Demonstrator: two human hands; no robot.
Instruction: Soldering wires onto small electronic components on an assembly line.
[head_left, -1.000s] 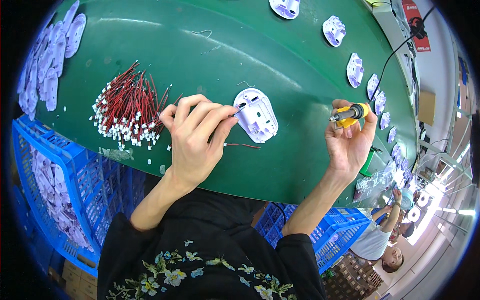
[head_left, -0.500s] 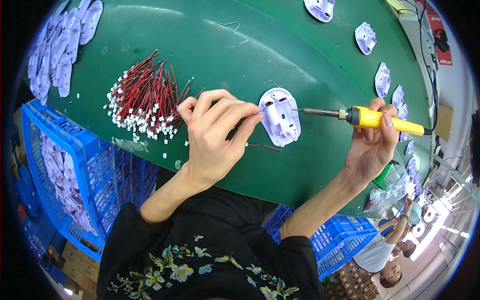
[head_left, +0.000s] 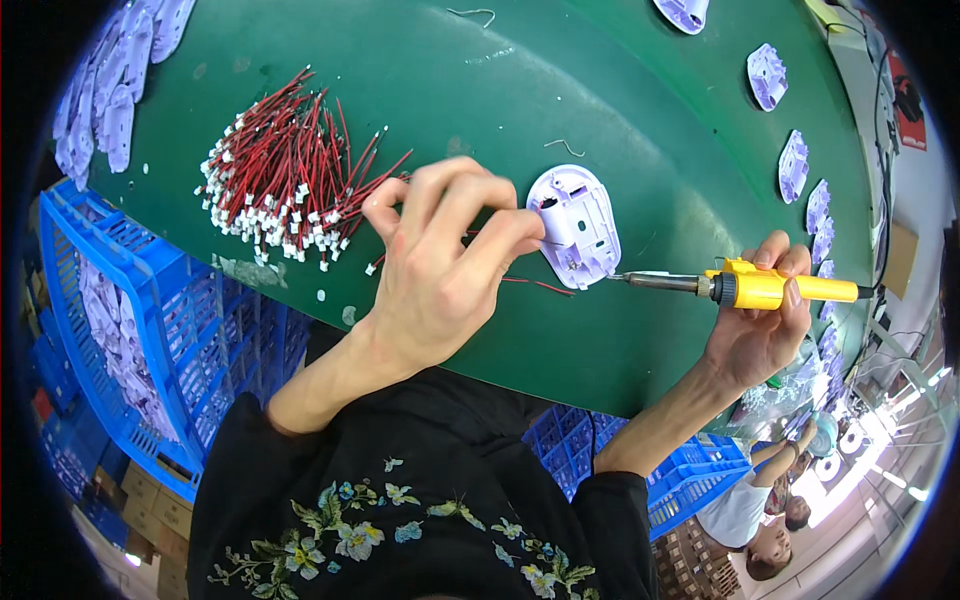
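In front of me on the green table lies an oval pale-lilac plastic shell (head_left: 597,238), its ribbed inner side facing up. My left hand (head_left: 440,260) is at its left edge, thumb and fingertips pinched on a thin wire, mostly hidden by the fingers. A red wire (head_left: 540,285) shows beside that hand, below the shell. My right hand (head_left: 760,335) grips a soldering iron (head_left: 755,285) by its yellow handle. The iron's metal tip points left and is close to the shell's lower right edge; whether it touches cannot be made out.
A heap of red-and-black wires with white connectors (head_left: 285,190) lies left of my left hand. More lilac shells (head_left: 125,60) are piled far left; others (head_left: 793,167) line the right side. Blue crates (head_left: 175,320) stand below the table edge. People (head_left: 745,510) sit at the lower right.
The iron's tip has moved down from the shell's upper right side to its lower right edge. My left fingertips have shifted slightly down and right along the shell. The whole view has shifted a little.
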